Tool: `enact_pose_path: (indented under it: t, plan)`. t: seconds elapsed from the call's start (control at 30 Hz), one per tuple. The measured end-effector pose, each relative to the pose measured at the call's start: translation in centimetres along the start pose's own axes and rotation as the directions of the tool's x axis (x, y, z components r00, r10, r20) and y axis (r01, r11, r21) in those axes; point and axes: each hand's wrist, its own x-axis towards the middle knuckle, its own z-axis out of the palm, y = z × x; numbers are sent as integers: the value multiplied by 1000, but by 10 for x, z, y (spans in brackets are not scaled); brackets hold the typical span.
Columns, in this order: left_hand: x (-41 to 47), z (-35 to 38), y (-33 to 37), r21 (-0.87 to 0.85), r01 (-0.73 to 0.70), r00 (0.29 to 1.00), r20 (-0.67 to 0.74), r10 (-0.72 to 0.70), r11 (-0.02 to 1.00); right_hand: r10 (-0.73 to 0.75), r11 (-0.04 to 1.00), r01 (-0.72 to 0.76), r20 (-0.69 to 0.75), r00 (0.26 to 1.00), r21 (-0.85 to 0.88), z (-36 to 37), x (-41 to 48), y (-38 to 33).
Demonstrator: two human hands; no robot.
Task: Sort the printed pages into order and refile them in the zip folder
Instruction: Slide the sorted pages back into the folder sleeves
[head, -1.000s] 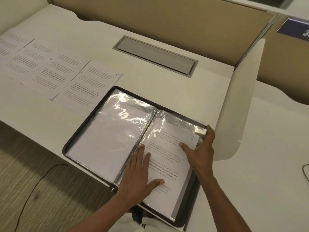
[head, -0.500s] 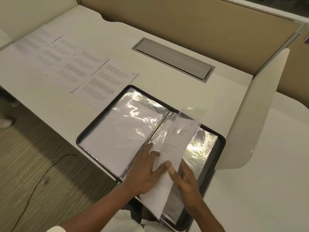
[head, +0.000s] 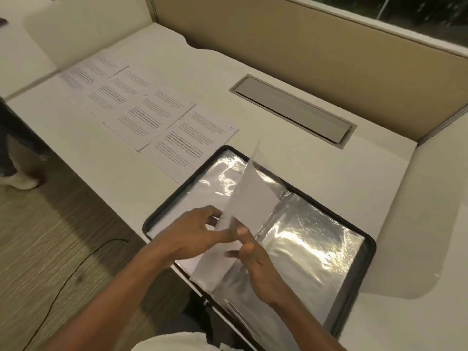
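Note:
The black zip folder point(head: 368, 252) lies open on the desk's front edge, its shiny plastic sleeves catching the light. One sleeve leaf with a page inside point(head: 249, 198) stands lifted over the spine, its blank back facing me. My left hand point(head: 195, 235) pinches this leaf's lower left edge between thumb and fingers. My right hand point(head: 253, 259) holds the same leaf from the right, thumb on top. Several printed pages point(head: 141, 110) lie in an overlapping row on the desk to the folder's left.
A grey cable flap point(head: 291, 107) is set into the white desk point(head: 291, 153) behind the folder. A tan partition point(head: 304, 46) backs the desk. A black cable point(head: 76, 264) runs over the carpet at left, near someone's shoe point(head: 20, 181).
The right-hand sleeve leaf, flat under both hands a second ago, has been lifted and swung left over the spine. Its printed side is now turned away. The camera has shifted right.

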Motion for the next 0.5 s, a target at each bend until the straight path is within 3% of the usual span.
enact_pose_path:
  t: [0.13,0.37,0.5]
  plan:
    - [24,-26,-23,-32,37,997,-67,-39,999,57,985,-49,40,998,-164,27,28,10]
    - [89,-53,-90,261,134,964,-256,-66,956,149,894,-154,-44,988,-420,73,67,31]
    - [107,-65,-108,402,179,961,-266,-72,898,169,788,-216,-136,976,-576,86,81,32]
